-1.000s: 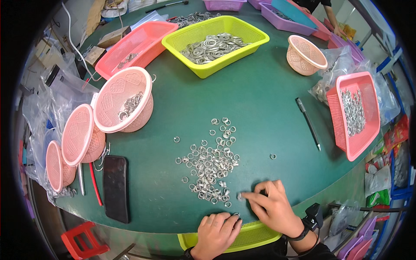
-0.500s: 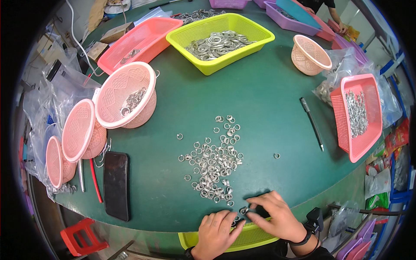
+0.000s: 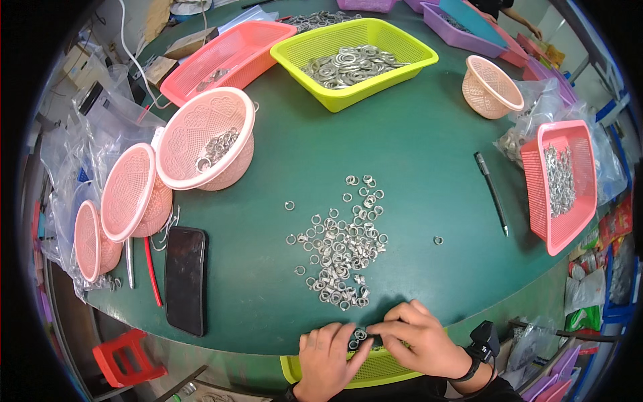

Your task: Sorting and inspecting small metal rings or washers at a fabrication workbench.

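Note:
Near the table's front edge, small silvery metal rings point(image 3: 360, 333) show between my two hands. My left hand point(image 3: 327, 358) is closed, its thumb and forefinger around the rings and something dark beside them. From the right, my right hand point(image 3: 420, 338) reaches in with bent fingers, its fingertips pinched at the upper ring. Its thumb partly hides the dark thing. Just beyond the hands lies a loose pile of similar metal rings point(image 3: 345, 258) on the green table point(image 3: 415, 161). Below both hands sits a yellow-green basket point(image 3: 382, 375), partly covered by them.
Pink round baskets point(image 3: 207, 137) and a black phone point(image 3: 186, 281) stand at left. A yellow-green basket of larger rings point(image 3: 351, 67) is at the back. At right are a pen point(image 3: 492, 194), a pink basket of metal parts point(image 3: 561, 181) and a small peach basket point(image 3: 492, 87).
My right hand has moved left, bringing a ring up against those at my left hand. The whole view has shifted slightly.

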A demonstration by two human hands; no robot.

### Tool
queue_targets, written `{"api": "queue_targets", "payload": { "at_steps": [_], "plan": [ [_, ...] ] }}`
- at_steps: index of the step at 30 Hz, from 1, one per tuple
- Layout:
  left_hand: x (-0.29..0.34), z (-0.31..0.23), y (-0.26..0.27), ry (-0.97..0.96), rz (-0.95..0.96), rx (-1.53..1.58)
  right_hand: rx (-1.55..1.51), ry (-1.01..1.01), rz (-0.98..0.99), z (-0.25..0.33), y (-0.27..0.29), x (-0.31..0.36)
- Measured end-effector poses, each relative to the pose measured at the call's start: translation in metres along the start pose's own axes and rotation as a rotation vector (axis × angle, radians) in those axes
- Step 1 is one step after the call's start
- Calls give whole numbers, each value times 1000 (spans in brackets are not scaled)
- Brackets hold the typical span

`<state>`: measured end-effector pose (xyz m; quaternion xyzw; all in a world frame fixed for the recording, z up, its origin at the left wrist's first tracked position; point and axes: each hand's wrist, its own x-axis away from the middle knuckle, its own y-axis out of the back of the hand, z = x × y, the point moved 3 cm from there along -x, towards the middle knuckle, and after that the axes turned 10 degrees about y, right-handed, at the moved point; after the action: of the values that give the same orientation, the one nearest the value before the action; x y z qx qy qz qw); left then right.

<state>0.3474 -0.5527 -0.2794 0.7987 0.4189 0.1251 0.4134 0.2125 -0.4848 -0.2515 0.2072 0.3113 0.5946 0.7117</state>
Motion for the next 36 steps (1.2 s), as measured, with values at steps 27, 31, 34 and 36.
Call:
{"api": "queue_targets", "payload": {
  "at_steps": [27, 31, 34, 36],
  "plan": [
    [-16, -10, -2, -51, 94, 47, 80, -143, -56, -7, 8, 7],
    [-14, -8, -1, -41, 93, 101, 62, -128, -35, -9, 7, 11],
    [-14, -9, 1, -9, 65, 106, 31, -178, -87, -9, 8, 11],
    [-15, -9, 1, -12, 90, 113, 50, -159, -67, -6, 7, 9]
  ]
}}
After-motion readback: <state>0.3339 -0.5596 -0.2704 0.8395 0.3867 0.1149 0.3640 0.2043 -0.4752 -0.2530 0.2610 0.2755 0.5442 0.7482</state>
